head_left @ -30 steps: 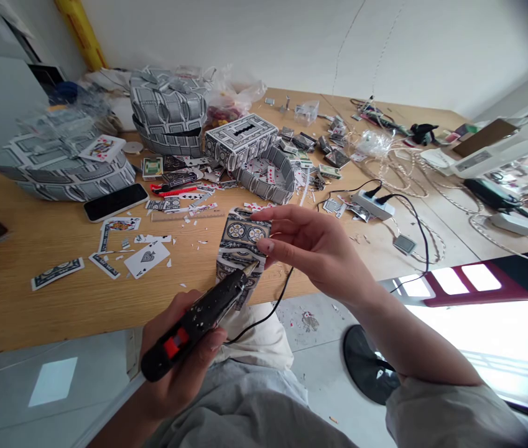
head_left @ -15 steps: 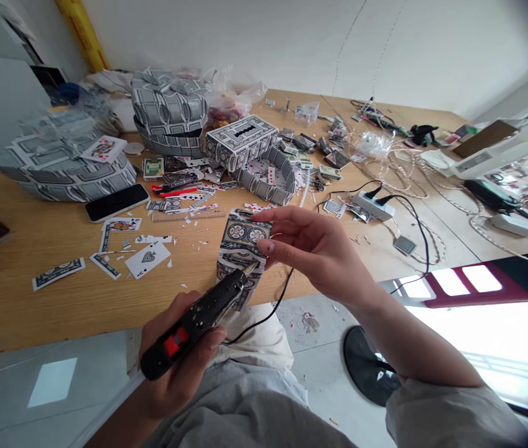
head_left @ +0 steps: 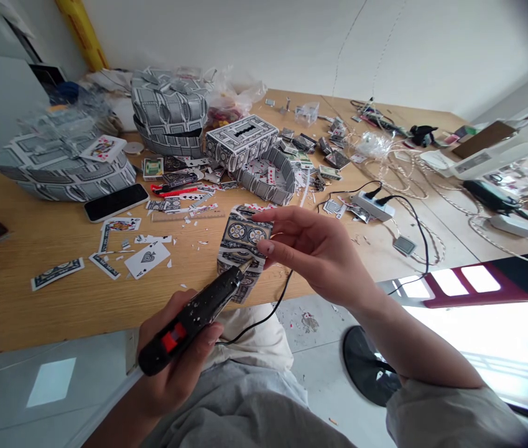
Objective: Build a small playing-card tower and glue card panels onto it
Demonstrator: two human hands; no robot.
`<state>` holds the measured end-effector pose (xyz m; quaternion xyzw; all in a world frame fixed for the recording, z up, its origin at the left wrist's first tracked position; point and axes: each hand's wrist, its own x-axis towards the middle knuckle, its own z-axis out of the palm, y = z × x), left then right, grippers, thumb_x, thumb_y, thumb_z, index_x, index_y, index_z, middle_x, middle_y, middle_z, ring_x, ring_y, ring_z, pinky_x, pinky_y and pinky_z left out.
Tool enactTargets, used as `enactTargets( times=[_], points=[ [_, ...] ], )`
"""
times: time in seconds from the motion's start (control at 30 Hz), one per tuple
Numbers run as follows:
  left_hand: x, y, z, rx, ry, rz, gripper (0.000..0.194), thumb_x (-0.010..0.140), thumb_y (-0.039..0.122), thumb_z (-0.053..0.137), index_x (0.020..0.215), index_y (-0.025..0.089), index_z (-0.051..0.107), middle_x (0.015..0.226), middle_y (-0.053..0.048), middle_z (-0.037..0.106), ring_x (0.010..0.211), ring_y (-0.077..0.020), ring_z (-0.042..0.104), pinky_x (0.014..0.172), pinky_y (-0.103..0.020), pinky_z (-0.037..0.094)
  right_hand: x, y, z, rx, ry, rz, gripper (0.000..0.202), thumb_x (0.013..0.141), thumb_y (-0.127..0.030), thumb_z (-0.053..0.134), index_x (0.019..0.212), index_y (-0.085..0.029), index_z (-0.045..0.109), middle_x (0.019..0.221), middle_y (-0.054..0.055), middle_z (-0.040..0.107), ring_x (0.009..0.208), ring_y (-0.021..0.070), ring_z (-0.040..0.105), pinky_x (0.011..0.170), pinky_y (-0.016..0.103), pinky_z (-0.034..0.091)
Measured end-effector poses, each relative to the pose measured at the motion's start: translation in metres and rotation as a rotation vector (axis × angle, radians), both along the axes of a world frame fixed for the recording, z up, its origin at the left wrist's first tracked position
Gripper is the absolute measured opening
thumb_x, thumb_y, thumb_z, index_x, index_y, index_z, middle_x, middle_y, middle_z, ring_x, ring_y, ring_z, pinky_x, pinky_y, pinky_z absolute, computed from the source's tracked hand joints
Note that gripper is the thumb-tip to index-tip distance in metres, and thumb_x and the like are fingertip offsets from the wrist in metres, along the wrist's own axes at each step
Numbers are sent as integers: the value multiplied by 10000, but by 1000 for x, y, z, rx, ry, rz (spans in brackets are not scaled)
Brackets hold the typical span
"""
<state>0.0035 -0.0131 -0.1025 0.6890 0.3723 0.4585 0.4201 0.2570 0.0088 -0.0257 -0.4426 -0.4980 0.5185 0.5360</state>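
My left hand (head_left: 175,354) is wrapped round a black glue gun (head_left: 198,314) with a red switch; a pale glue stick runs back from its rear end. The gun's metal nozzle points up and right, at the surface of a small piece made of patterned playing cards (head_left: 244,239). Whether the tip touches the cards I cannot tell. My right hand (head_left: 310,249) pinches that card piece by its right edge, between thumb and fingers, above the table's front edge. Part of its lower face is hidden behind the gun.
Cut cards, an ace of spades (head_left: 147,259), a ruler (head_left: 188,216) and a phone (head_left: 117,203) lie on the wooden table (head_left: 58,311). Behind are card-covered boxes (head_left: 242,138) and a card-walled tray (head_left: 270,183). A power strip (head_left: 373,205) with cords stands at right; the gun's cord hangs below.
The glue gun has shifted slightly down and left, its nozzle moving a little along the card piece. The right hand keeps its hold, and the card piece tilts slightly.
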Motion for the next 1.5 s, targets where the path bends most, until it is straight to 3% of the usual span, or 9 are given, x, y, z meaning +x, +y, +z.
enactTargets(
  times=[0.13, 0.33, 0.5, 0.73, 1.1, 1.33, 1.5],
  points=[
    [-4, 4, -2, 41, 16, -44, 76, 997, 274, 712, 955, 211, 721, 810, -15, 695, 757, -183, 695, 647, -254, 540, 0, 1, -1, 11, -1, -1, 342, 892, -241, 924, 1204, -175, 799, 922, 24, 790, 744, 125, 738, 701, 239, 687],
    [3, -3, 2, -71, 15, 90, 192, 999, 380, 724, 911, 209, 717, 802, -15, 672, 768, -184, 660, 692, -282, 520, -1, 1, -3, 17, -3, 2, 333, 909, -245, 909, 1215, -174, 799, 925, 23, 787, 768, 132, 744, 724, 253, 699],
    [6, -4, 3, -87, 0, 108, 205, 997, 393, 732, 896, 216, 709, 807, -11, 662, 782, -180, 653, 697, -279, 512, -1, 1, -4, 19, -9, 1, 327, 913, -251, 905, 1212, -180, 794, 912, 20, 782, 781, 137, 748, 729, 258, 700],
    [1, 3, 1, 13, 9, 32, 119, 1008, 304, 712, 924, 219, 707, 805, -6, 686, 741, -167, 668, 613, -254, 506, -1, -5, -1, 28, -98, -30, 358, 926, -287, 894, 1251, -189, 781, 845, 4, 734, 749, 156, 756, 730, 291, 692],
    [4, -6, 9, 26, 152, 222, 239, 1033, 414, 693, 898, 218, 681, 820, -3, 708, 743, -172, 671, 583, -273, 469, -4, -11, -7, 114, -220, -90, 352, 971, -297, 849, 1297, -200, 761, 894, 15, 756, 796, 159, 744, 777, 306, 676],
    [3, -5, 11, 17, 191, 215, 240, 1042, 423, 677, 921, 215, 687, 808, 1, 706, 721, -170, 678, 587, -275, 466, -4, -10, -7, 101, -201, -88, 355, 968, -322, 859, 1290, -207, 764, 893, 14, 758, 805, 159, 744, 807, 312, 683],
    [0, -1, 8, 76, 174, 111, 160, 1020, 364, 711, 947, 222, 697, 776, 7, 708, 703, -174, 687, 587, -267, 485, -5, -10, -6, 81, -210, -83, 368, 968, -356, 857, 1295, -213, 767, 891, 22, 753, 792, 177, 745, 790, 349, 691]
  ],
)
